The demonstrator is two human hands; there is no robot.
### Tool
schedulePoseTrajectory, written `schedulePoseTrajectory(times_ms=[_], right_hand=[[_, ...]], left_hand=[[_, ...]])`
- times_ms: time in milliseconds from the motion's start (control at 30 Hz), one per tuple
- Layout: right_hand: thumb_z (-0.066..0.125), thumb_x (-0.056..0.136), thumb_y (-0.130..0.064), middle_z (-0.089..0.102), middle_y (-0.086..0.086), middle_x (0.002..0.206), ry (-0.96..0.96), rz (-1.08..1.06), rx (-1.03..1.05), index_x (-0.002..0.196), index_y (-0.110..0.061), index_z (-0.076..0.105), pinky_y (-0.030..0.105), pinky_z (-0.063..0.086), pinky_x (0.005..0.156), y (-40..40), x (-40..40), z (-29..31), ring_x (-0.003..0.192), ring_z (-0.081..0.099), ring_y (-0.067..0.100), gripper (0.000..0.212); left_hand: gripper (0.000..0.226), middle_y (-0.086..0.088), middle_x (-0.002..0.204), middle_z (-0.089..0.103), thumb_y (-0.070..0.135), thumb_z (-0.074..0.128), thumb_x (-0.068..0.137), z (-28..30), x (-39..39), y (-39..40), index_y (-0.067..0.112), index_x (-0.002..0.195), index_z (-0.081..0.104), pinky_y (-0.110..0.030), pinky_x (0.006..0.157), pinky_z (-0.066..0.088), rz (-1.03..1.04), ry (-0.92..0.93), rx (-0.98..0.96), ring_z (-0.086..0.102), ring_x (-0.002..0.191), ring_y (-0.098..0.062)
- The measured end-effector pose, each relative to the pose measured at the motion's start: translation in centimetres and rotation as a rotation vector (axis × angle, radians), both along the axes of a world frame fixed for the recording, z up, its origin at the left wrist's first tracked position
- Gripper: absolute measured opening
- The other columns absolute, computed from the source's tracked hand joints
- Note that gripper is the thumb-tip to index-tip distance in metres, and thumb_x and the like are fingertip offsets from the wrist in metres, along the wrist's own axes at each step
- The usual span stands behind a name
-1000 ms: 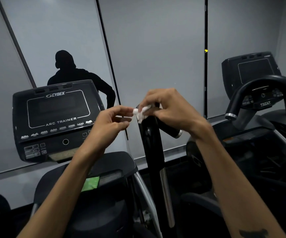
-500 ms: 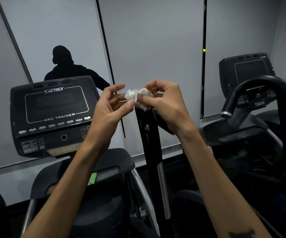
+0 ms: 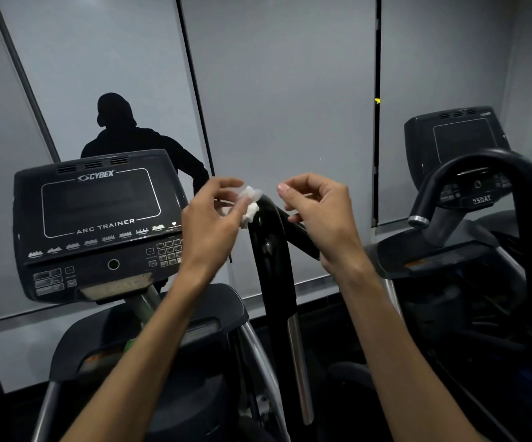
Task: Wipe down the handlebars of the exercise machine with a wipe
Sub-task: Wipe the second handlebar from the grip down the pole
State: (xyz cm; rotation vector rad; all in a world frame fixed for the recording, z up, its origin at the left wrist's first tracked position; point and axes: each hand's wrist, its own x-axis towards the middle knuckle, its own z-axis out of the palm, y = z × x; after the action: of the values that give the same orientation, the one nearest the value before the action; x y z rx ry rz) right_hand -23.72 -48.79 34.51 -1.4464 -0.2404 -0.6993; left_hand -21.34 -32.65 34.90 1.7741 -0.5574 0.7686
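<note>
A crumpled white wipe (image 3: pixel 249 204) is pinched in the fingertips of my left hand (image 3: pixel 213 218), against the left side of the top bend of a black handlebar (image 3: pixel 272 260). This handlebar rises in the middle of the view and turns to bare metal lower down. My right hand (image 3: pixel 318 215) hovers just right of the bend, fingers loosely curled, holding nothing. A small gap separates it from the wipe.
The Cybex Arc Trainer console (image 3: pixel 98 224) stands at the left, close to my left forearm. A second machine with a curved black handlebar (image 3: pixel 487 167) and its own console (image 3: pixel 456 141) is at the right. Grey blinds and a dark reflection of a person fill the back.
Both hands held the wipe together above the handlebar top. Now my right hand has let go and drawn to the right, and my left hand alone keeps the wipe at the bend.
</note>
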Motion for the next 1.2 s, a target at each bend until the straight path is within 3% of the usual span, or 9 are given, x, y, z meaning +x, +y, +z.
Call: schedulePoseTrajectory(times_ms=[200, 333, 433, 600, 733, 833, 900, 1067, 1200], right_hand=[[0.073, 0.093, -0.012, 0.068, -0.008, 0.069, -0.001, 0.031, 0.031, 0.084, -0.015, 0.073, 0.014, 0.05, 0.057, 0.1, 0.3, -1.0, 0.059, 0.062, -0.002, 0.01], [0.074, 0.092, -0.014, 0.072, -0.003, 0.072, -0.005, 0.023, 0.04, 0.082, -0.018, 0.074, 0.021, 0.054, 0.061, 0.9, 0.7, -1.1, 0.066, 0.067, 0.006, 0.011], [0.075, 0.089, -0.023, 0.075, 0.001, 0.077, -0.022, -0.002, 0.04, 0.082, -0.019, 0.076, 0.038, 0.061, 0.072, 1.5, 1.0, -1.5, 0.078, 0.074, 0.022, 0.008], [0.073, 0.093, -0.016, 0.066, -0.015, 0.065, -0.072, -0.082, 0.043, 0.082, -0.018, 0.074, 0.014, 0.049, 0.065, 0.2, 0.8, -1.8, 0.065, 0.06, -0.004, 0.011], [0.074, 0.092, -0.018, 0.067, -0.016, 0.067, -0.067, -0.113, 0.042, 0.082, -0.021, 0.074, 0.017, 0.05, 0.071, -0.3, 0.8, -1.8, 0.068, 0.061, -0.004, 0.011], [0.074, 0.093, -0.018, 0.067, -0.019, 0.065, -0.086, -0.135, 0.052, 0.082, -0.022, 0.074, 0.014, 0.048, 0.068, 0.2, 0.9, -1.8, 0.067, 0.06, -0.005, 0.012], [0.074, 0.093, -0.018, 0.068, -0.018, 0.066, -0.095, -0.149, 0.07, 0.081, -0.023, 0.074, 0.015, 0.048, 0.068, 0.4, 1.1, -2.0, 0.068, 0.06, -0.004, 0.013], [0.074, 0.093, -0.019, 0.068, -0.015, 0.069, -0.1, -0.156, 0.097, 0.08, -0.024, 0.073, 0.021, 0.052, 0.072, 0.2, 1.3, -2.3, 0.072, 0.061, 0.0, 0.014], [0.073, 0.093, -0.018, 0.069, -0.013, 0.072, -0.098, -0.163, 0.126, 0.082, -0.021, 0.074, 0.02, 0.051, 0.072, 0.3, 1.4, -2.3, 0.072, 0.061, 0.0, 0.012]], left_hand=[[0.018, 0.003, 0.095, 0.075, 0.024, 0.082, 0.083, -2.0, -0.8, 1.3, 0.026, 0.1, 0.077, -0.041, 0.073, 0.059, -0.036, -0.066, 0.044, 0.07, 0.083, -0.017], [0.018, 0.007, 0.078, 0.071, 0.008, 0.078, 0.084, -0.7, 0.3, 0.4, 0.017, 0.099, 0.079, -0.023, 0.06, 0.048, 0.054, -0.072, 0.023, 0.059, 0.061, 0.003], [0.015, 0.006, 0.086, 0.074, 0.005, 0.078, 0.083, 0.9, 0.3, -0.3, 0.016, 0.094, 0.08, -0.031, 0.069, 0.061, 0.042, -0.132, 0.128, 0.07, 0.078, -0.003], [0.016, 0.001, 0.09, 0.07, -0.003, 0.075, 0.082, -0.9, -1.8, 0.3, 0.01, 0.089, 0.078, -0.011, 0.069, 0.053, 0.11, -0.327, 0.266, 0.066, 0.08, 0.002], [0.019, 0.002, 0.092, 0.071, -0.002, 0.071, 0.084, 0.5, 0.9, -0.2, 0.013, 0.094, 0.077, -0.016, 0.076, 0.055, 0.231, -0.265, 0.238, 0.067, 0.083, -0.003], [0.021, 0.004, 0.089, 0.071, -0.006, 0.067, 0.085, 1.8, 1.7, -1.4, 0.01, 0.093, 0.077, -0.016, 0.08, 0.055, 0.171, -0.219, 0.269, 0.069, 0.085, -0.003], [0.016, 0.004, 0.086, 0.069, -0.005, 0.07, 0.085, 1.9, 0.9, -1.2, 0.008, 0.091, 0.078, -0.008, 0.078, 0.051, 0.104, -0.256, 0.307, 0.067, 0.084, 0.003], [0.008, -0.003, 0.088, 0.064, 0.0, 0.074, 0.086, -0.6, -0.4, 0.7, 0.007, 0.09, 0.077, -0.014, 0.072, 0.045, 0.153, -0.519, 0.427, 0.059, 0.082, -0.014], [0.017, 0.0, 0.087, 0.067, -0.005, 0.072, 0.084, 0.5, 1.4, 0.0, 0.009, 0.092, 0.078, -0.012, 0.073, 0.048, 0.178, -0.402, 0.346, 0.063, 0.08, -0.011]])
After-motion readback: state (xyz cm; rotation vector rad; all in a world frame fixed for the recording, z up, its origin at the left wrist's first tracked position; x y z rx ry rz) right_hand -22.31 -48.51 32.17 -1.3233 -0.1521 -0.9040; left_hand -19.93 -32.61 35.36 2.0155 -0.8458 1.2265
